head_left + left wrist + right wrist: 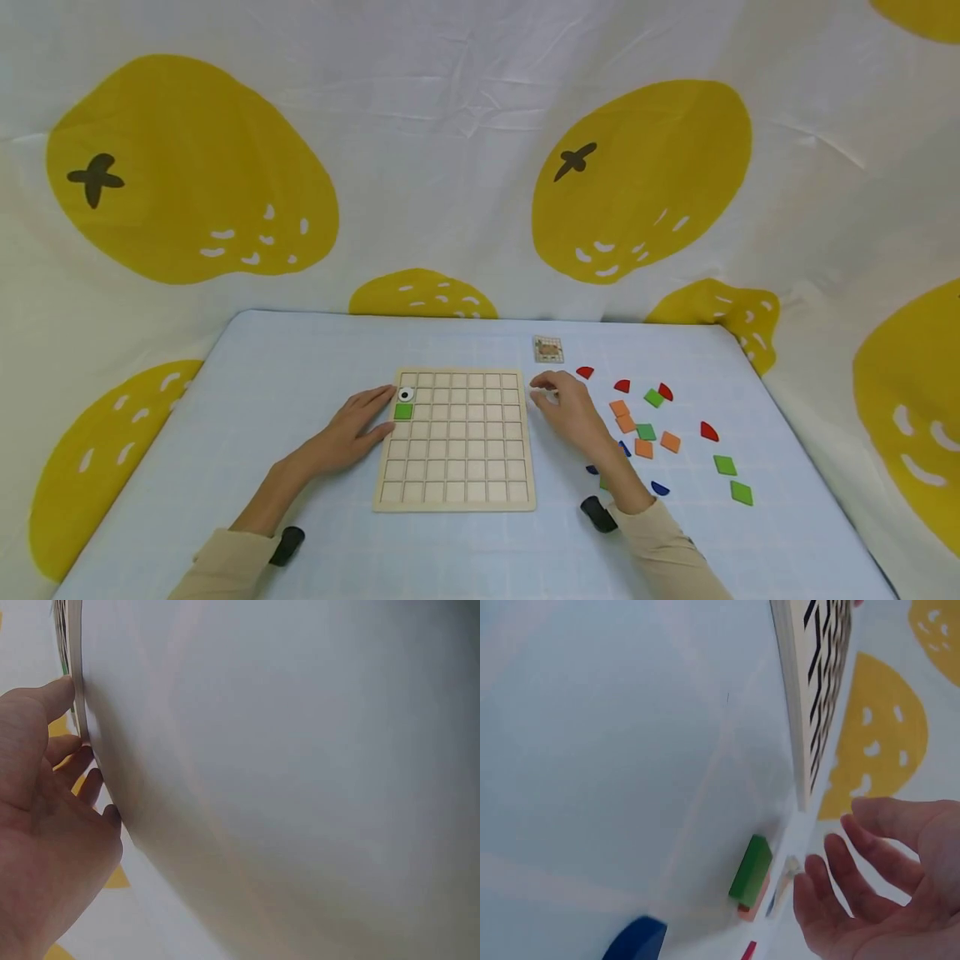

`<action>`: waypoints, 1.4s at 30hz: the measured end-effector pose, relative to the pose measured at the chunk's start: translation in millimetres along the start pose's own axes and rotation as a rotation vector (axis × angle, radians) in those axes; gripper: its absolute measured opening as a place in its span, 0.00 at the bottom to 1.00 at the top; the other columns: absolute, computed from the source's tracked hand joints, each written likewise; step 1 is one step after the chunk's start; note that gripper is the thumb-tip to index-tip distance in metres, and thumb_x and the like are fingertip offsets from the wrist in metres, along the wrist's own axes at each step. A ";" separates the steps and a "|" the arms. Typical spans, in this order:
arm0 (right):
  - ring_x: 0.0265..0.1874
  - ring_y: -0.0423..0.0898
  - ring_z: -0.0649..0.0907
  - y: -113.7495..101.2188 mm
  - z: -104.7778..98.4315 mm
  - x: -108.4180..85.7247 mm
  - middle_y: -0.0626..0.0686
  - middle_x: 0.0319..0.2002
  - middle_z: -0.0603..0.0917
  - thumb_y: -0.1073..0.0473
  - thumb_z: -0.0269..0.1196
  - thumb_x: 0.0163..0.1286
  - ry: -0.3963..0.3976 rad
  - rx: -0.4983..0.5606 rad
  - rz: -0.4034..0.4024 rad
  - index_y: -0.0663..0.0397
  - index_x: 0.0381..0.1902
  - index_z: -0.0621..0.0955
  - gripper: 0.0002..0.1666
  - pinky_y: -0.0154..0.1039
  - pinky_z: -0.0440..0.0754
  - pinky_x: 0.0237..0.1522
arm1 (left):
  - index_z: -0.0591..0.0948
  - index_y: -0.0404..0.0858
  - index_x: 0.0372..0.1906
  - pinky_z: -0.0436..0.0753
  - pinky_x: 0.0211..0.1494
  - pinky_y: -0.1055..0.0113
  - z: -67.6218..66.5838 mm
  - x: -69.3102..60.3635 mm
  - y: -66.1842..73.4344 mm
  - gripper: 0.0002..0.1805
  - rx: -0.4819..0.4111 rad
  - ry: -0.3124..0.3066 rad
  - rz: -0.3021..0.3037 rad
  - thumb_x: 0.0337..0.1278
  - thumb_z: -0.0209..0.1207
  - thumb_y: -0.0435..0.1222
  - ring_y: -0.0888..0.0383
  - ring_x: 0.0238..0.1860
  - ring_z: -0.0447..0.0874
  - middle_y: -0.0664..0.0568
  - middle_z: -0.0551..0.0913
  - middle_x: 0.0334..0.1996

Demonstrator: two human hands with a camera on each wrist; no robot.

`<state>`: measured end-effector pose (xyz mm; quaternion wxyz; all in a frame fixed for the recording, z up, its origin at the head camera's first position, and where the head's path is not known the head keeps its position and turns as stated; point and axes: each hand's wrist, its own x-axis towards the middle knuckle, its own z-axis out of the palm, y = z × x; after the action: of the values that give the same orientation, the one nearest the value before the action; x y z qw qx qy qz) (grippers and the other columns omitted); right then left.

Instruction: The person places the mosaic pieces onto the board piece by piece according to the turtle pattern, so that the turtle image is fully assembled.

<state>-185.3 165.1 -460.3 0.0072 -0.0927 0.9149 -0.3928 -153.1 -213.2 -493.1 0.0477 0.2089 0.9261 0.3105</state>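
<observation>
A pale wooden grid board (pixel 456 493) lies flat on the table. In its left column sit a white piece with a black dot (pixel 406 390) and, just below it, a green square tile (pixel 403 412). My left hand (pixel 347 432) touches the board's left edge with fingers and thumb extended; the left wrist view shows this hand (pixel 56 787) against the rim. Beside the board's upper right edge hovers my right hand (pixel 573 410), its fingers loosely bent. No piece shows between those fingers in the right wrist view, where the hand (pixel 889 874) appears palm-side.
Right of the board lie scattered pieces: red quarter-rounds (pixel 708 431), orange squares (pixel 671 442), green tiles (pixel 724 465) and blue half-rounds (pixel 660 488). Some blue and green ones are partly hidden by my right forearm. A small printed card (pixel 549 350) lies behind the right hand.
</observation>
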 end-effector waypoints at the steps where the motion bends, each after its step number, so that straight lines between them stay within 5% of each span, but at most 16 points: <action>1: 0.55 0.54 0.81 2.6 -2.7 0.3 0.57 0.52 0.84 0.62 0.65 0.74 0.004 -0.001 0.000 0.61 0.53 0.84 0.13 0.53 0.81 0.59 | 0.61 0.32 0.79 0.60 0.74 0.35 0.0 -0.5 -0.1 0.35 0.001 0.001 -0.001 0.77 0.56 0.42 0.35 0.77 0.55 0.37 0.60 0.78; 9: 0.51 0.58 0.81 23.6 -20.2 6.4 0.61 0.50 0.84 0.65 0.65 0.73 0.057 -0.009 0.001 0.66 0.51 0.84 0.12 0.53 0.83 0.55 | 0.61 0.32 0.79 0.60 0.74 0.35 -0.3 -3.7 -0.1 0.35 -0.007 0.009 -0.002 0.77 0.57 0.42 0.35 0.77 0.55 0.36 0.60 0.78; 19: 0.54 0.58 0.78 37.9 -37.8 10.6 0.63 0.53 0.82 0.61 0.61 0.77 0.068 -0.039 0.140 0.65 0.57 0.81 0.16 0.55 0.79 0.59 | 0.61 0.32 0.79 0.60 0.74 0.34 0.1 -2.8 2.1 0.35 -0.015 -0.002 0.001 0.77 0.57 0.42 0.34 0.77 0.55 0.36 0.61 0.78; 42: 0.54 0.63 0.76 58.4 -47.4 33.4 0.69 0.54 0.76 0.72 0.60 0.73 0.030 -0.104 0.172 0.72 0.58 0.79 0.17 0.58 0.77 0.62 | 0.60 0.33 0.80 0.60 0.74 0.35 -0.9 -1.1 2.3 0.35 -0.026 -0.007 -0.021 0.77 0.56 0.42 0.35 0.78 0.54 0.37 0.60 0.78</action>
<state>-231.8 232.6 -467.5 0.0223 -0.0083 0.9386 -0.3441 -151.5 -212.5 -491.0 0.0568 0.1995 0.9240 0.3212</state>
